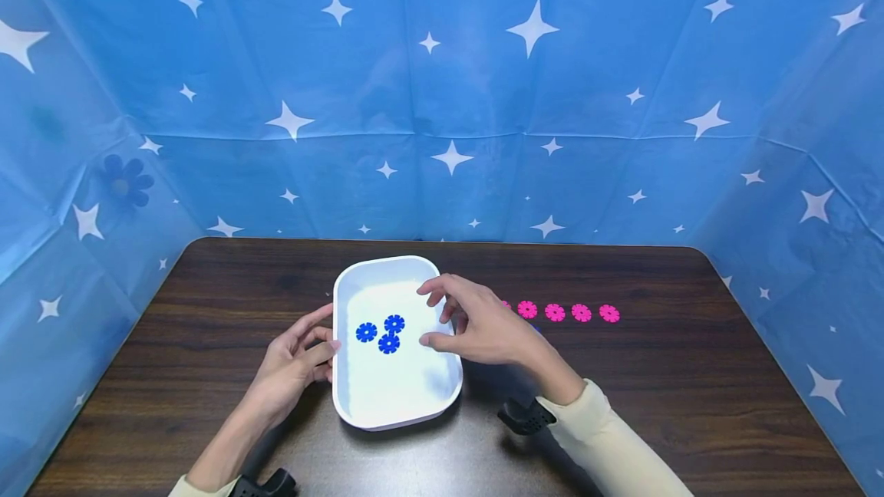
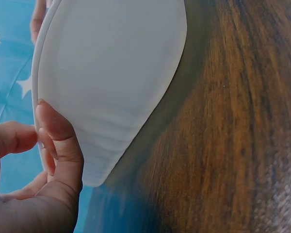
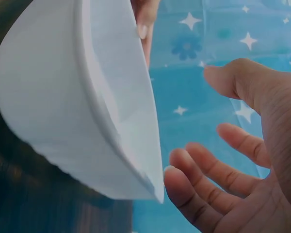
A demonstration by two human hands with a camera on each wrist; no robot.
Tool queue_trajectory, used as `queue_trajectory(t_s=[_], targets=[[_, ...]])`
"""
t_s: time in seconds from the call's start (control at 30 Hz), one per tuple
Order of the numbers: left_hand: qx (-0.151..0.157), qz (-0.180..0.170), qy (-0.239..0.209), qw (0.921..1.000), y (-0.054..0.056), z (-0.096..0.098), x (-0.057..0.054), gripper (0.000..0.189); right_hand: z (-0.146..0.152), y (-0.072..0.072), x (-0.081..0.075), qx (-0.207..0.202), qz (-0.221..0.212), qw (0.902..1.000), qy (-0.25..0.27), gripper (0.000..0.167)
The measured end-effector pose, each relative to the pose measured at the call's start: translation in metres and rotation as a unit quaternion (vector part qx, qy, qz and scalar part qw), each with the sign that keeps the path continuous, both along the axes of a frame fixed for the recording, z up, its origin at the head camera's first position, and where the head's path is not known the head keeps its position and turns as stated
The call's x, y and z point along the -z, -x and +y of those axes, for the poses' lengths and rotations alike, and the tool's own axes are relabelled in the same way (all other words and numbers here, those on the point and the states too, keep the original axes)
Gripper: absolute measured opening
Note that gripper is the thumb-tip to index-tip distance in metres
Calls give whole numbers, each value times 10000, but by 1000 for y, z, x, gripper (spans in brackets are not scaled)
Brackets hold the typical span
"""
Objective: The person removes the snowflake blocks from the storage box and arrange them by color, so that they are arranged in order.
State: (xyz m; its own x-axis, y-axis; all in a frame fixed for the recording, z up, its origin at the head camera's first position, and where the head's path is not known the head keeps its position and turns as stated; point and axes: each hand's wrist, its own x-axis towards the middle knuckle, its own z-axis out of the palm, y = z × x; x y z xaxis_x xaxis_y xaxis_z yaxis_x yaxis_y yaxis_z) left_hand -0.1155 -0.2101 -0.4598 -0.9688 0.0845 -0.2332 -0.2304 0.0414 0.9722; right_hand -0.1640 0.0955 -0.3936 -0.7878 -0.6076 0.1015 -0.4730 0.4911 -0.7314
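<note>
A white tray [image 1: 397, 397] is at the middle of the dark table, with three blue notched discs [image 1: 389, 343] inside it. My left hand [image 1: 297, 363] holds the tray's left rim; in the left wrist view its thumb and fingers [image 2: 56, 124] pinch that edge. Over the tray's right side hovers my right hand [image 1: 483, 322], its thumb and fingers spread apart and loosely bent. Nothing shows between them in the right wrist view, where the fingers [image 3: 213, 184] are beside the tray's outer wall [image 3: 43, 92].
Right of the tray, several pink notched discs [image 1: 555, 313] lie in a row on the wooden table [image 1: 691, 374], the leftmost partly hidden by my right hand. A sliver of blue peeks out behind the right wrist. A blue star-patterned cloth [image 1: 476, 106] surrounds the table's back and sides.
</note>
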Motion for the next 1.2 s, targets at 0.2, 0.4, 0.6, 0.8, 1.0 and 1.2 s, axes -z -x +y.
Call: queue_trajectory(t_s=[0.2,0.4,0.6,0.8,1.0,1.2], targets=[[4,-1,-6,10000,0,0,1,63,-17,2,1,-185,-242,9995,-52,60],[-6,-14,-46,10000,0,-1,0,64,-31,5,10,-388,-447,9982,-112,60],[-11,-14,-17,10000,0,0,1,63,-44,5,19,-485,-541,9969,-291,61],[39,43,-61,10000,0,-1,1,63,-56,5,24,-389,-491,9951,-759,61],[61,48,-47,10000,0,-1,1,64,-65,8,28,-177,-405,9916,-1212,64],[69,40,-54,10000,0,-1,0,64,-71,10,32,-107,-489,9901,-1313,62]])
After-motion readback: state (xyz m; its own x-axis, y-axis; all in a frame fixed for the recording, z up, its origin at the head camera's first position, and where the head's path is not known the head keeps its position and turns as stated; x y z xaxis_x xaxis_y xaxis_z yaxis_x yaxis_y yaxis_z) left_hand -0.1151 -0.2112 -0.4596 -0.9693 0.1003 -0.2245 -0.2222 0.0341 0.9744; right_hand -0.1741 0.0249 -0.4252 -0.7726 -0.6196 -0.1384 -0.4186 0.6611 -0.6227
